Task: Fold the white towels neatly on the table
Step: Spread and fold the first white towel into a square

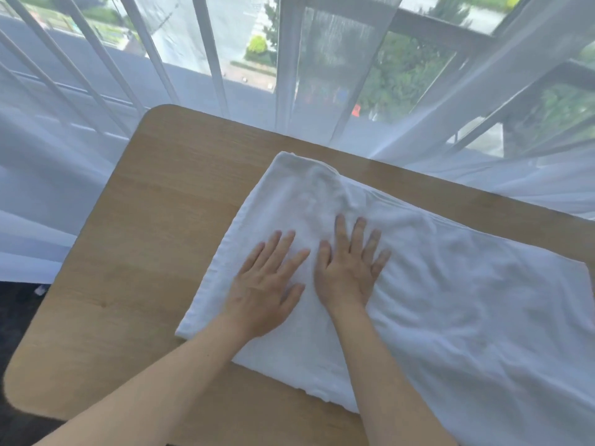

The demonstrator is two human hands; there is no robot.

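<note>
A white towel [450, 300] lies spread on the wooden table [154, 204], reaching from the table's middle to its right side. Its far left corner is bunched into a small ridge. My left hand [264, 284] rests flat on the towel's left part with straight, spread fingers. Right beside it, my right hand [347, 265] presses flat on the cloth, fingers also spread. Both forearms come in from the lower edge of the view. Neither hand grips anything.
A sheer white curtain [483, 162] hangs along the table's far edge and drapes onto its back right corner. Behind it are window bars and a street below. Bare wood shows on the table's left half. Dark floor [13, 317] lies at the left.
</note>
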